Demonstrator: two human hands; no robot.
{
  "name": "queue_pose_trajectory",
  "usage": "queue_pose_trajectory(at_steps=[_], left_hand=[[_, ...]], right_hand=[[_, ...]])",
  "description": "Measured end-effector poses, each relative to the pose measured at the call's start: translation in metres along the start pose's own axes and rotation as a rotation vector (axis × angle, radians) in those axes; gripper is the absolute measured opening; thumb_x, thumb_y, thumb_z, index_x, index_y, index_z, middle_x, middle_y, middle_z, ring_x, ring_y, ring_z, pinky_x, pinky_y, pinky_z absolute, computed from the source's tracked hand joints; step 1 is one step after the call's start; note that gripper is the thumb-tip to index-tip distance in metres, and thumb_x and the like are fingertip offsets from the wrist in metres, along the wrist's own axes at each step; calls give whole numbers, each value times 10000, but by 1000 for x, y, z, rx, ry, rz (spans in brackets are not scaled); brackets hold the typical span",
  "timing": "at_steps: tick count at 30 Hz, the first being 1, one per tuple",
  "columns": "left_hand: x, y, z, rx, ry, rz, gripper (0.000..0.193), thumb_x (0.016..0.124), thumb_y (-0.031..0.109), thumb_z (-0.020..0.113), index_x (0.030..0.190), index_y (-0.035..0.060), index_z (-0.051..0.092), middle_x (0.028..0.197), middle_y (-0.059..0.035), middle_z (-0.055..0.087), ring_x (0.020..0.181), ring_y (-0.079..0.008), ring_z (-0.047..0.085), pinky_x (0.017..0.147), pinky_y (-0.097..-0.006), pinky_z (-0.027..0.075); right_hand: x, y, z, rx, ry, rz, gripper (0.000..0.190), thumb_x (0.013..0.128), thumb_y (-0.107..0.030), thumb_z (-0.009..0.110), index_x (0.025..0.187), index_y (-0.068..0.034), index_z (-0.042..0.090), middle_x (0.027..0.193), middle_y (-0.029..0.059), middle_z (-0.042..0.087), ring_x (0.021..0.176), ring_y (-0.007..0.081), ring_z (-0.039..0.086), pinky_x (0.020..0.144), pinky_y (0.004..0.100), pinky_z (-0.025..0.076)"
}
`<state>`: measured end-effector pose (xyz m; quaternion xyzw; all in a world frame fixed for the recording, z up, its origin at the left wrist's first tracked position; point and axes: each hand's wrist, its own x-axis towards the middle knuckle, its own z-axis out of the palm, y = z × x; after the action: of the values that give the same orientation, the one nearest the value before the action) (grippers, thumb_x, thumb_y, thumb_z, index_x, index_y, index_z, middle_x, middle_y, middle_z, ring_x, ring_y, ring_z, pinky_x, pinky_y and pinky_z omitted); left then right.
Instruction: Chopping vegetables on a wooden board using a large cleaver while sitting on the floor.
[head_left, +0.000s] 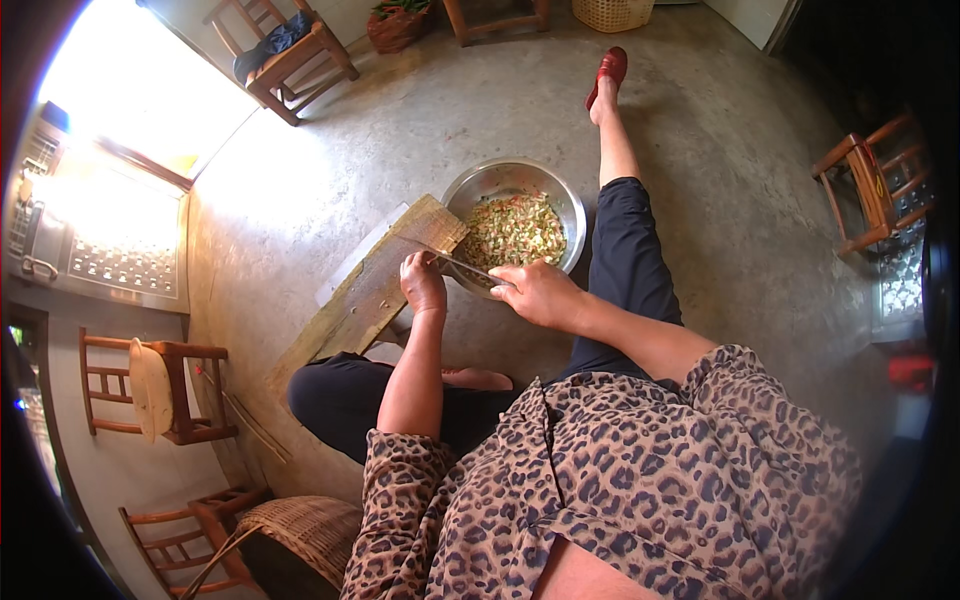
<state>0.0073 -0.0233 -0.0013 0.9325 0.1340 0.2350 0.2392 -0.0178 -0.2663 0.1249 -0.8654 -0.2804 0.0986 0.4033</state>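
My right hand (544, 296) grips the handle of a kitchen knife (478, 271), its blade seen nearly edge-on and pointing left. Beside the blade, my left hand (424, 283) is curled over the end of a thick wooden board (375, 277). Whether its fingers pinch something small cannot be made out. The board slants from my bent knee toward a wide stainless steel basin (574, 217) on the floor. Chopped pale green and pinkish vegetable pieces (517, 229) lie inside the basin. The knife and my hands partly cover its near rim.
My outstretched leg (630, 240) lies right of the basin. Wooden chairs (300, 60) stand around the concrete floor (450, 112), one bearing a straw hat (150, 390). A wicker basket (307, 525) sits at lower left. A red bag with greens (397, 26) and a woven plastic basket (611, 13) are ahead.
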Motion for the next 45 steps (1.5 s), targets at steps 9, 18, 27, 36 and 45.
queue_pose_trajectory(at_steps=[9,18,27,36,45], left_hand=[[0,-5,4,33,-24,-26,85,765,74,669,844,43,666,916,-123,662,907,-320,614,795,-410,502],[-2,-3,3,66,-6,27,106,804,123,654,879,59,691,884,-124,676,881,-325,639,782,-424,512],[-1,-5,0,59,-18,1,95,789,92,658,872,66,696,873,-126,680,858,-332,648,777,-418,516],[-1,-4,3,-21,22,-5,73,778,81,661,831,91,710,878,-109,685,853,-300,659,787,-384,522],[0,-8,7,20,25,17,59,818,113,649,826,59,671,849,-139,665,830,-344,644,739,-431,511]], right_hand=[[3,0,1,-28,-38,-20,297,908,-296,585,1063,-50,645,858,215,684,820,400,671,741,482,535],[45,9,43,-62,-31,-28,297,917,-307,576,1057,-53,642,849,228,683,823,401,676,754,489,541],[32,5,22,-127,-77,-16,278,920,-299,573,1030,-51,632,837,222,681,817,407,673,737,496,537],[2,-2,-8,-48,-14,23,271,909,-295,583,1007,-50,647,819,225,673,805,412,664,730,490,533],[1,-8,-10,-79,-71,-5,270,912,-300,588,981,-48,657,832,215,680,801,402,670,740,476,539]])
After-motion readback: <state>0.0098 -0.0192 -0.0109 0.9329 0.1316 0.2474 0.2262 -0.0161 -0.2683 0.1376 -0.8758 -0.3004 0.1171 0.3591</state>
